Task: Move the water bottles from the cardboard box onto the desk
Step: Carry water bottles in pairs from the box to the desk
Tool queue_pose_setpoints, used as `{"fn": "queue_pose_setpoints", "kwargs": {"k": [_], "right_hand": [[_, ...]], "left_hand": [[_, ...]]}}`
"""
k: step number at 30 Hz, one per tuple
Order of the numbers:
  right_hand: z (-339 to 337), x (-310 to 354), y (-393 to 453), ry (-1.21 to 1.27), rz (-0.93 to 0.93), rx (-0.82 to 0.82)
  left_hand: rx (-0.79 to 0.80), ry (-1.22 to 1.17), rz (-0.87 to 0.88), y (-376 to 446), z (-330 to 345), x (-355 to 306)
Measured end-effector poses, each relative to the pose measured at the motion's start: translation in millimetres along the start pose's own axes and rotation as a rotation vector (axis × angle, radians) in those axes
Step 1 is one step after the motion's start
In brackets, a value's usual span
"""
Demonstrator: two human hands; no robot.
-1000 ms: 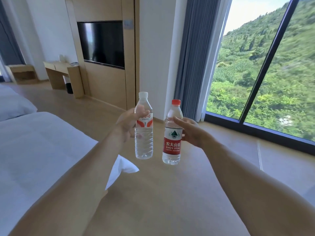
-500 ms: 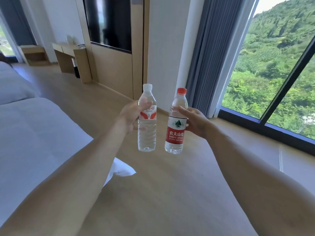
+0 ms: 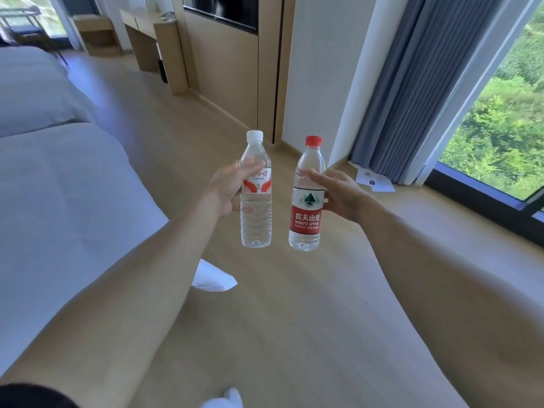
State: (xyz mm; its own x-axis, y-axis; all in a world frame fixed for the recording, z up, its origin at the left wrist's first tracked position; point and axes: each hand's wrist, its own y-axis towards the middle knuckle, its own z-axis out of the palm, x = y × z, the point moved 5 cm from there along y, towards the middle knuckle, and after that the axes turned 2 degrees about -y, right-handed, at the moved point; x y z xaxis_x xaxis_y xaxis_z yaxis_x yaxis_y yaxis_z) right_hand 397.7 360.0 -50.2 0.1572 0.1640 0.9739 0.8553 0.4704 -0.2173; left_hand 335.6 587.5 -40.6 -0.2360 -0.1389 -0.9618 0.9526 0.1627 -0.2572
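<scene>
2 bottles out and upright: left hand grips white-cap bottle, right hand red-cap bottle; desk placement left.

The clear plastic bottle with the red cap, on the right, carries a red and white label reading "农夫山泉" and "NONGFU SPRING" under a green mountain emblem; the smaller line beneath is too blurred to read. The white-capped clear bottle to its left bears red characters, not legible.
</scene>
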Motion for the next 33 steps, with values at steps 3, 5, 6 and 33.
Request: {"fn": "queue_pose_setpoints", "kwargs": {"k": [3, 5, 6, 33], "right_hand": [[-9, -2, 40, -0.001, 0.013, 0.02], [-15, -3, 73, -0.004, 0.019, 0.028], [-17, -4, 90, -0.008, 0.023, 0.033], [-21, 87, 535, 0.018, -0.021, 0.235]], "left_hand": [[0.028, 0.018, 0.019, 41, -4, -1], [0.025, 0.019, 0.031, 73, -9, -2], [0.017, 0.022, 0.03, 90, -13, -3], [-0.089, -0.083, 0.002, 474, -138, -99]]}}
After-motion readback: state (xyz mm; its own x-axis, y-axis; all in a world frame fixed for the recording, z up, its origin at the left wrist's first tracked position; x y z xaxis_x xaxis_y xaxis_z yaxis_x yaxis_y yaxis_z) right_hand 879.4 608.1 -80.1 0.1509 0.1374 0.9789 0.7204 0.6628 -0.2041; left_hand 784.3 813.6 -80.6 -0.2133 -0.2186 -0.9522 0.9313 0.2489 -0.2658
